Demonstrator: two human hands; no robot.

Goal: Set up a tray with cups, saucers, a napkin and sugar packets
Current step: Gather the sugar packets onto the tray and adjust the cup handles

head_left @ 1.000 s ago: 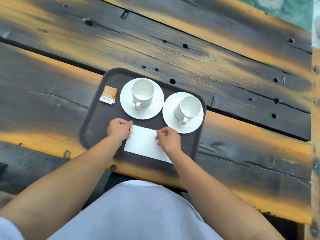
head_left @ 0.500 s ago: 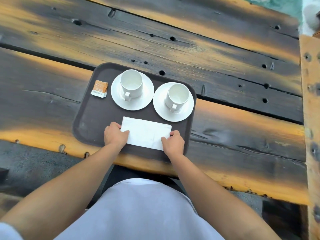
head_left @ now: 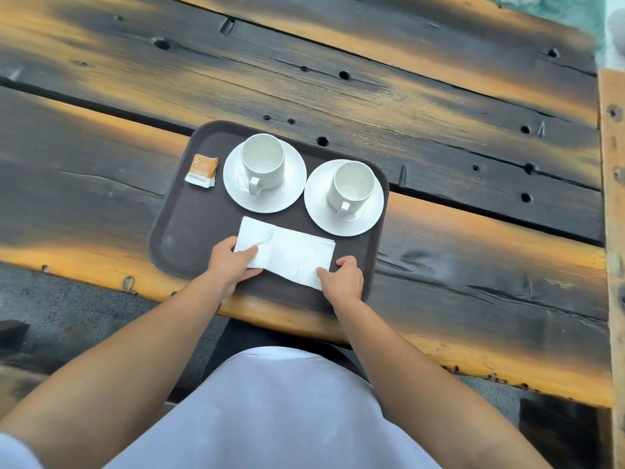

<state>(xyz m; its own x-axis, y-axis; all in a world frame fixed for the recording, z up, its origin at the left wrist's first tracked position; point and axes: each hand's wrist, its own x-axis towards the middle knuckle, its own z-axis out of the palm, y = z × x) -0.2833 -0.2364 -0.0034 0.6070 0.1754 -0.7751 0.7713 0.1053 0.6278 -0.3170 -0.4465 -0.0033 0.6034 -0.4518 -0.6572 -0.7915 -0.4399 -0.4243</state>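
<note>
A dark brown tray (head_left: 179,238) lies on the wooden table. On its far half stand two white cups, the left cup (head_left: 263,162) on a white saucer (head_left: 287,194) and the right cup (head_left: 353,186) on a second saucer (head_left: 367,218). Orange and white sugar packets (head_left: 202,170) lie stacked at the tray's far left. A folded white napkin (head_left: 291,253) lies flat on the tray's near half. My left hand (head_left: 231,262) pinches the napkin's near left corner. My right hand (head_left: 343,277) holds its near right corner.
The table (head_left: 439,137) is made of dark, orange-streaked planks with gaps and holes. Its near edge runs just below the tray. A pale wooden beam (head_left: 614,198) borders the right side. My white apron fills the bottom of the view.
Both hands have slid from the napkin's far edge to its near corners, and the napkin now lies spread flat and slightly angled. The cups and packets stay put.
</note>
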